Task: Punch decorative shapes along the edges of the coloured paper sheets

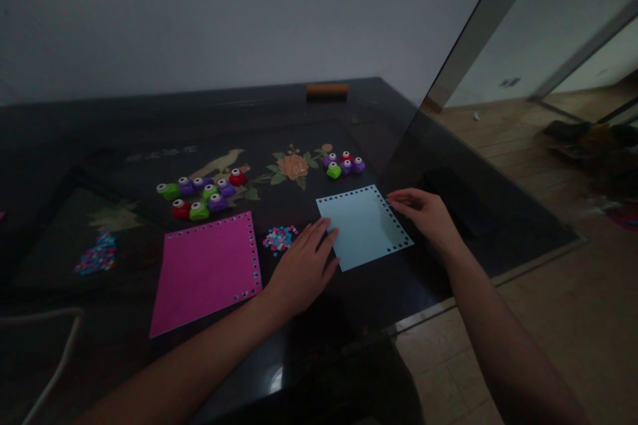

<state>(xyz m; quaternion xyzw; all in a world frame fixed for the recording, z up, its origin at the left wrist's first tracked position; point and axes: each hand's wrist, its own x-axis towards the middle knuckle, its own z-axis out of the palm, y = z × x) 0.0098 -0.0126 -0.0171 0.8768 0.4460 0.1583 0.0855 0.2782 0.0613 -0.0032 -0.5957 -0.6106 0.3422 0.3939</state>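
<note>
A light blue sheet of paper lies on the dark table, small punched holes along its top, right and part of its bottom edge. My left hand rests on its left edge, fingers stretched out flat. At the upper right edge, my right hand has its fingertips pinched together on the paper's border. Left of my left hand is a magenta sheet, also holed along its top, right and part of its bottom edge. Between the sheets sits a heap of paper confetti, partly beside my left fingers.
Several small red, green and purple craft punches stand behind the magenta sheet, with another group behind the blue one. More confetti lies at far left. A brown roll-like object is by the wall; a dark flat object lies right.
</note>
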